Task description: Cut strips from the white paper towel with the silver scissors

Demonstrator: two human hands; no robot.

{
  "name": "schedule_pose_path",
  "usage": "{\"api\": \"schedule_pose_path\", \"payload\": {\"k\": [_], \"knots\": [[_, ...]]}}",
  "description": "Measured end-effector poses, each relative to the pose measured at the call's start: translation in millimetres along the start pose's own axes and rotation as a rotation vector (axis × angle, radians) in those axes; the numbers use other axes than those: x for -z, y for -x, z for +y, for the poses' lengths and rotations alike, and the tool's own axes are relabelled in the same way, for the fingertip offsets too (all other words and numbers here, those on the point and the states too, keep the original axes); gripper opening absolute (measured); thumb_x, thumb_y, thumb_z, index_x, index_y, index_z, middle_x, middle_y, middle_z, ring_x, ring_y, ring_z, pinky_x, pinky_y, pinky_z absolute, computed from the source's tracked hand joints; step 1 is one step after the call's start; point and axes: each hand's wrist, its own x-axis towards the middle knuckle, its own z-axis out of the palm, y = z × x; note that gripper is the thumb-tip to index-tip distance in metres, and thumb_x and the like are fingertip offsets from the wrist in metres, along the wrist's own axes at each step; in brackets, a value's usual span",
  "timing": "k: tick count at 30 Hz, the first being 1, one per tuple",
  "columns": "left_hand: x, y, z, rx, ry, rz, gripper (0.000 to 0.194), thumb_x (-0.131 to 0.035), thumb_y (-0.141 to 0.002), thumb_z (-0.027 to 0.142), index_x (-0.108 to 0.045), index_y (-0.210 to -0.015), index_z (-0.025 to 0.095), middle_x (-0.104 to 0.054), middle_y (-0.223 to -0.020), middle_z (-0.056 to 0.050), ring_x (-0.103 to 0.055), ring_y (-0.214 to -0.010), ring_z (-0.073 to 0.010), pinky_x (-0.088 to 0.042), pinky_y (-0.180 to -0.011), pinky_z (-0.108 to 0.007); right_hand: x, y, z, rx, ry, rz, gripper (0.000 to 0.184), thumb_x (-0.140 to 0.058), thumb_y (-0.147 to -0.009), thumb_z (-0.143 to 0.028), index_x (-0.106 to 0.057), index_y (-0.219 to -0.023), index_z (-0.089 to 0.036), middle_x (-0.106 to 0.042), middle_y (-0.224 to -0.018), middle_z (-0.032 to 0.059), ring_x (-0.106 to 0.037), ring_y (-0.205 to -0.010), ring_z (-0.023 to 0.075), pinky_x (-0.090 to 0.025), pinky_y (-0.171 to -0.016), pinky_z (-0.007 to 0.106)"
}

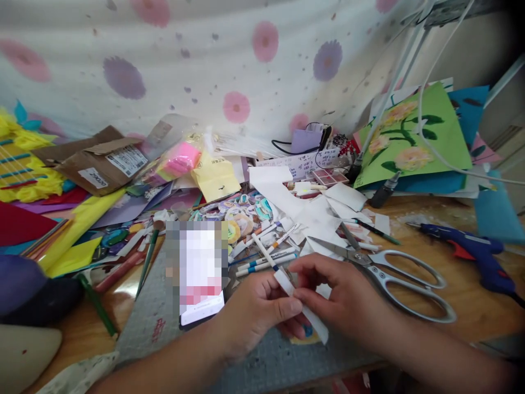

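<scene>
Close to the front edge of the grey cutting mat (139, 334), both hands hold a narrow white paper strip (316, 324). My left hand (262, 306) is closed on the strip from the left, its thumb lying across it. From the right, my right hand (336, 287) pinches the same strip between thumb and fingers. A thin white stick with a dark blue part (263, 250) rises just behind the left fingers; whether it is held I cannot tell. Under the hands, a small yellow and blue piece (307, 336) is partly hidden. Large scissors (385, 273) lie partly opened beyond my right hand.
A lit phone (200, 312), its screen blurred out, lies left of my hands. Behind them are white markers (266, 262), paper scraps (283, 191) and cut-out stickers (246, 213). A blue glue gun (471, 249) rests at right; a cardboard box (102, 158) stands back left.
</scene>
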Motion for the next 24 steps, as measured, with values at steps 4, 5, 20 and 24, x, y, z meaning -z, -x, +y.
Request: {"api": "schedule_pose_path", "payload": {"k": [4, 5, 20, 24], "knots": [[-3.2, 1.9, -2.9, 0.01, -0.002, 0.029, 0.027, -0.073, -0.071, 0.035, -0.063, -0.08, 0.012, -0.067, -0.065, -0.004, -0.063, -0.055, -0.0139, -0.049, -0.054, -0.024, 2.1, 6.4, -2.7, 0.094, 0.129, 0.026, 0.018, -0.054, -0.082, -0.014, -0.059, -0.099, -0.02, -0.061, -0.074, -0.0013, -0.057, -0.067, 0.0124, -0.045, -0.061, 0.024], [-3.9, 2.3, -2.0, 0.007, -0.005, 0.046, 0.024, -0.071, -0.072, 0.033, -0.062, -0.077, 0.012, -0.066, -0.065, -0.003, -0.063, -0.055, -0.0137, -0.049, -0.055, -0.024, 5.8, 7.5, -2.7, 0.085, 0.127, 0.033, 0.018, -0.052, -0.084, -0.014, -0.058, -0.1, -0.02, -0.061, -0.075, -0.001, -0.058, -0.067, 0.0124, -0.046, -0.062, 0.023], [-3.9, 7.6, 15.1, -0.178, 0.28, 0.277, 0.019, -0.075, -0.068, 0.021, -0.058, -0.071, 0.015, -0.063, -0.061, 0.001, -0.058, -0.056, -0.0108, -0.043, -0.058, -0.023, 120.1, 69.1, 96.3, -0.12, 0.894, 0.073, 0.039, -0.051, -0.082, -0.017, -0.062, -0.119, -0.022, -0.065, -0.118, 0.0174, -0.062, -0.106, 0.0329, -0.046, -0.091, 0.045], [-4.1, 8.8, 15.9, -0.194, 0.289, 0.255, 0.018, -0.074, -0.069, 0.021, -0.058, -0.072, 0.015, -0.066, -0.064, -0.002, -0.061, -0.063, -0.0136, -0.044, -0.062, -0.025, 119.5, 71.0, 98.6, -0.138, 0.883, 0.276, 0.039, -0.052, -0.075, -0.014, -0.068, -0.11, -0.023, -0.071, -0.109, 0.0143, -0.067, -0.096, 0.0293, -0.049, -0.084, 0.04]]}}
